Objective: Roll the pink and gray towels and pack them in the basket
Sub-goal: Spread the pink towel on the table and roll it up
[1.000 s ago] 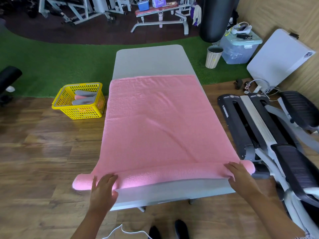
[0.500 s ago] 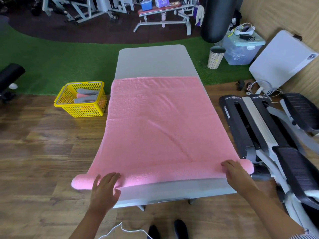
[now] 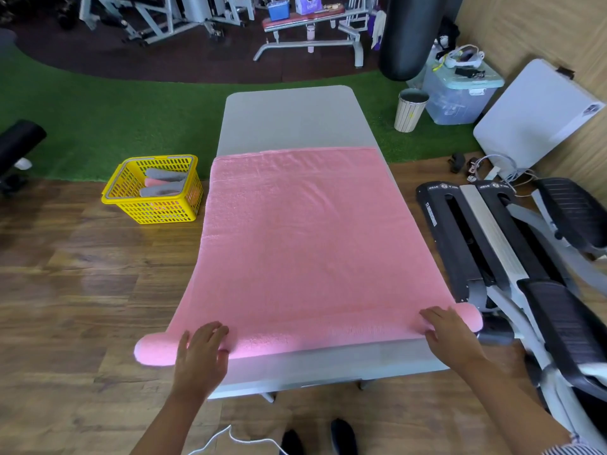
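Bright, even illumination with soft, faint shadows. A pale sheen lies on the wooden floor (image 3: 82, 284) at left, and the near rolled edge of the pink towel (image 3: 305, 231) looks washed out, almost glowing. Wide-angle distortion bows straight lines: the grey table (image 3: 289, 116) tapers away and the stepper machine (image 3: 492, 251) curves at the right edge. The gym equipment (image 3: 157, 14) at the top is dimmer and softer. Hands appear slightly blurred.

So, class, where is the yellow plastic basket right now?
In the head view, the yellow plastic basket sits on the wooden floor left of the grey table, beside the far end of the pink towel.
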Action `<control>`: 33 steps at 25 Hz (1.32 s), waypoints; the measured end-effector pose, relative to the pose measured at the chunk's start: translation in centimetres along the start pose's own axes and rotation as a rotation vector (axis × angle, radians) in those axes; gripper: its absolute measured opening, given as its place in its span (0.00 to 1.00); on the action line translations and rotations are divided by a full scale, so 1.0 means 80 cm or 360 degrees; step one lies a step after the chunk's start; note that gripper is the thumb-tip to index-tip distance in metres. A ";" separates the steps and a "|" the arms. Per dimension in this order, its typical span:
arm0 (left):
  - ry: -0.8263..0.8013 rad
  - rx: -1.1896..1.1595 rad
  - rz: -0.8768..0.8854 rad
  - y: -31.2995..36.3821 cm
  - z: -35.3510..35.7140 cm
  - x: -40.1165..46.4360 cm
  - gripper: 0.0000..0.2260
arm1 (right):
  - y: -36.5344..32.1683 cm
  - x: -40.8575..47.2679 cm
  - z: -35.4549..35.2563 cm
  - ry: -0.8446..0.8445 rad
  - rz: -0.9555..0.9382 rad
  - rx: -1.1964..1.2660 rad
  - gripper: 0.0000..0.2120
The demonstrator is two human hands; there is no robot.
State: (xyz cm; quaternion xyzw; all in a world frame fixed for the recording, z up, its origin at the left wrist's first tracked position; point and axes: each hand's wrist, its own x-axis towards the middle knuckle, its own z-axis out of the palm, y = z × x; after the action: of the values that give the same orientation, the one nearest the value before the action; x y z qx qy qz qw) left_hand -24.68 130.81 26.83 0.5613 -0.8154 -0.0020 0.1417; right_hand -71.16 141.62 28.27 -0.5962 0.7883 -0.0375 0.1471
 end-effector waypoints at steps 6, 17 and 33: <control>-0.0036 -0.0089 0.0058 -0.011 0.015 -0.018 0.18 | -0.008 0.015 -0.009 -0.0039 -0.0063 -0.0210 0.14; -0.0285 -0.0094 0.0166 -0.023 0.017 -0.012 0.34 | 0.010 -0.018 0.023 0.0381 -0.0110 0.0070 0.21; -0.0258 -0.0106 0.0000 -0.042 0.004 -0.005 0.23 | 0.003 0.023 -0.017 0.0079 -0.0017 0.0154 0.12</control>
State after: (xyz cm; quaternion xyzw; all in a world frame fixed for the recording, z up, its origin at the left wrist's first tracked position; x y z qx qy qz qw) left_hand -21.52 129.86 25.92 0.5544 -0.8236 -0.0746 0.0939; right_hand -72.19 139.76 29.17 -0.5915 0.7858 -0.0910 0.1560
